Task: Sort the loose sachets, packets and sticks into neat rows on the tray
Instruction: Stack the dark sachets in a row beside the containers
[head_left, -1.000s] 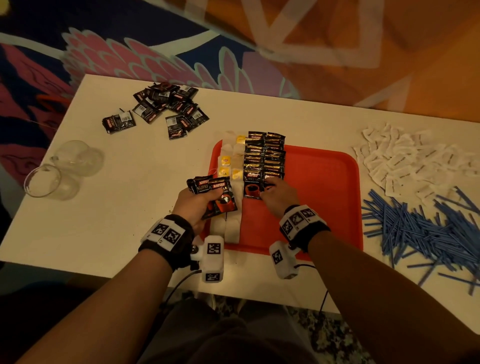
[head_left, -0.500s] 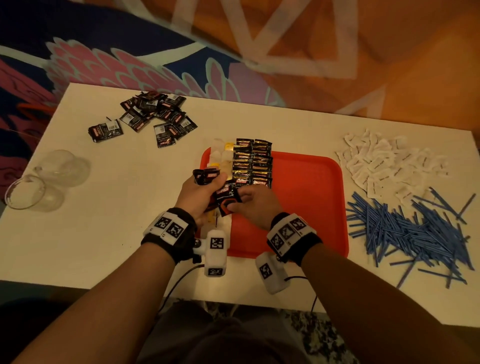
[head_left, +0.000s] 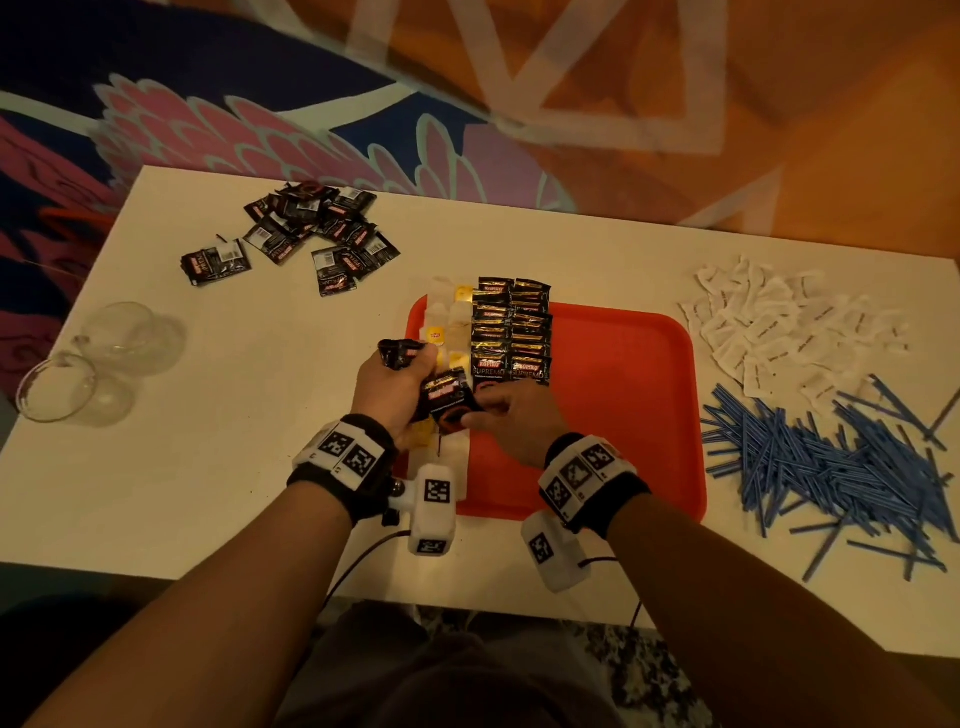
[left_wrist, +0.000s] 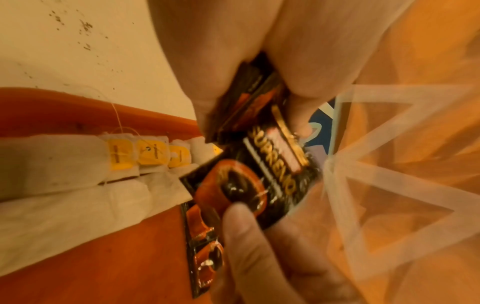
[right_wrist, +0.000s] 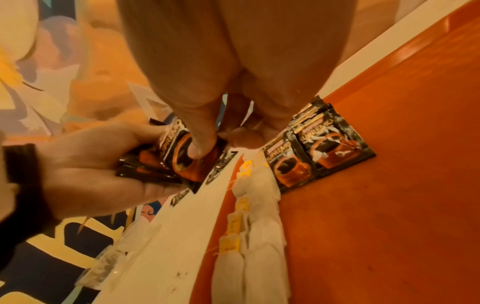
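Observation:
An orange tray (head_left: 623, 395) holds two rows of black coffee sachets (head_left: 511, 332) and, along its left side, rows of tea bags (head_left: 441, 322) with yellow tags. My left hand (head_left: 395, 384) grips a small stack of coffee sachets (right_wrist: 145, 166) above the tray's left edge. My right hand (head_left: 511, 415) pinches the top sachet (left_wrist: 262, 174) of that stack between thumb and fingers. The two laid rows (right_wrist: 317, 148) end just beside my right hand.
A loose pile of coffee sachets (head_left: 311, 234) lies at the table's far left. Two clear glass cups (head_left: 88, 364) sit at the left edge. White sugar packets (head_left: 789, 332) and a heap of blue sticks (head_left: 841, 457) lie right of the tray.
My right hand left the laid sachet row and came across to the stack in my left hand, taking hold of its top sachet. The camera view shifted.

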